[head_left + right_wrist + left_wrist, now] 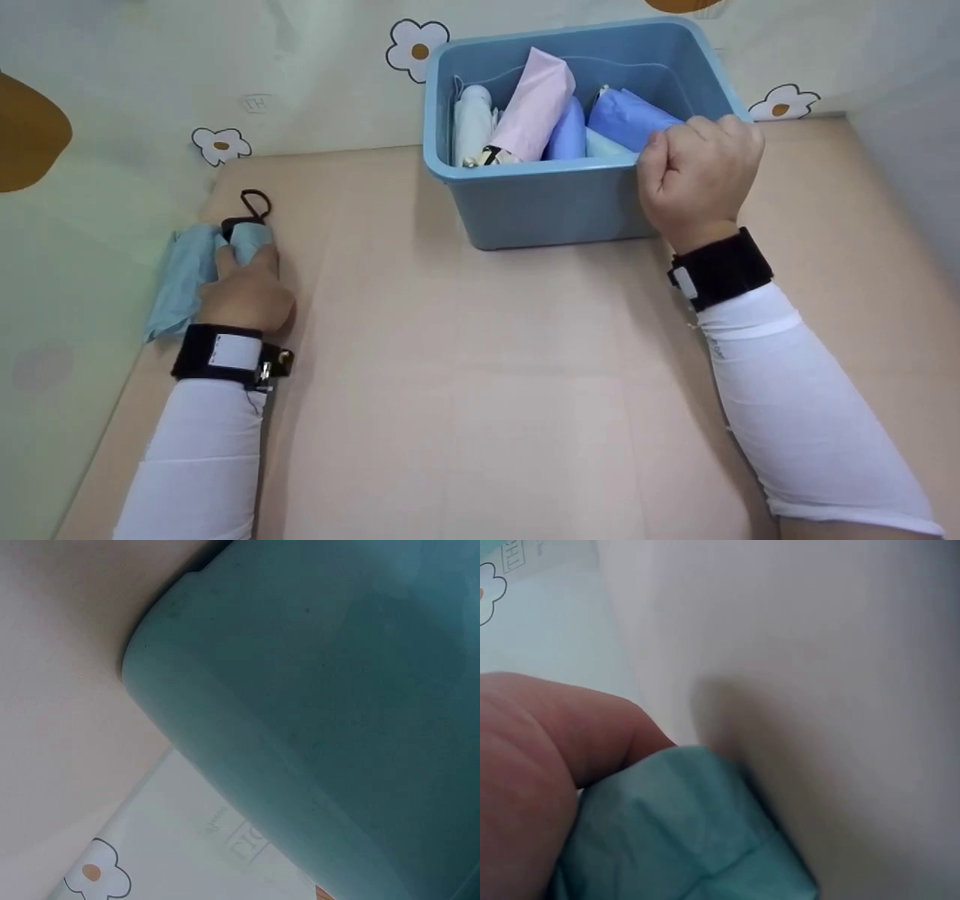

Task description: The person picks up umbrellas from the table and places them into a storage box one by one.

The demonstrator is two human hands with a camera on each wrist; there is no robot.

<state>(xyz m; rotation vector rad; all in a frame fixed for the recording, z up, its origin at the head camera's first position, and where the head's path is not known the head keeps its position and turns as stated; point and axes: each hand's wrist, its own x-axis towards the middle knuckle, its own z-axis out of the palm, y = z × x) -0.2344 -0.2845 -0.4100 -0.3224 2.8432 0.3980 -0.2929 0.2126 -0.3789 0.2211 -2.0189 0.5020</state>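
My left hand (247, 296) grips a folded light-blue umbrella (251, 238) at the left of the table, its black end and wrist loop pointing away from me. More light-blue folded fabric (184, 277) lies along its left side. In the left wrist view, the fingers (577, 727) curl over the crumpled teal cloth (682, 832). My right hand (701, 176) holds the front right rim of a blue plastic bin (555, 206). Inside lie a pink folded umbrella (534, 109), a white one (472, 124) and blue ones (630, 116). The bin's side wall (300, 705) fills much of the right wrist view.
The bin stands at the table's back edge, against a wall covering printed with flowers (418, 50). A wall (60, 300) runs along the left side, close to the light-blue fabric. The pale table (465, 375) stretches between my forearms. Another wall (915, 150) rises on the right.
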